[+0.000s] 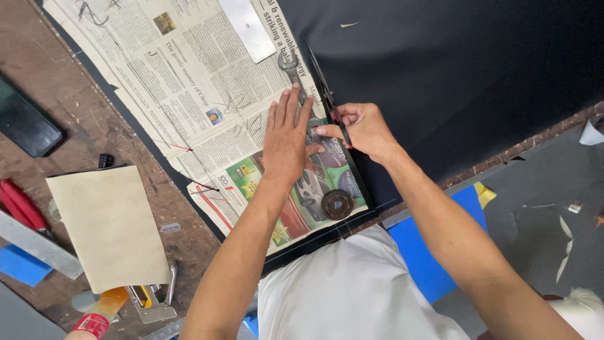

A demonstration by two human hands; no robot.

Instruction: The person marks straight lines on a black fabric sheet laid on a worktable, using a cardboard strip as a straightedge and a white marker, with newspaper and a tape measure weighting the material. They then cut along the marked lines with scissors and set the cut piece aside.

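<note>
My left hand point(286, 138) lies flat, fingers spread, on a newspaper sheet point(189, 82) spread over a black sheet point(453, 75). My right hand point(362, 129) sits just right of it, closed on the handles of black scissors point(321, 82). The blades point away from me along the newspaper's right edge, over the black sheet. A round dark metal weight point(337, 204) rests on the newspaper's near corner. A second metal piece point(289, 63) lies on the paper beyond my fingertips.
A flat metal strip point(248, 25) lies at the newspaper's top. On the worn wooden bench to the left are a tan paper sheet point(110, 226), a black case point(25, 126), a red-handled tool point(22, 204), a metal ruler point(38, 245) and a metal hand tool point(151, 299). A blue sheet point(421, 252) is below right.
</note>
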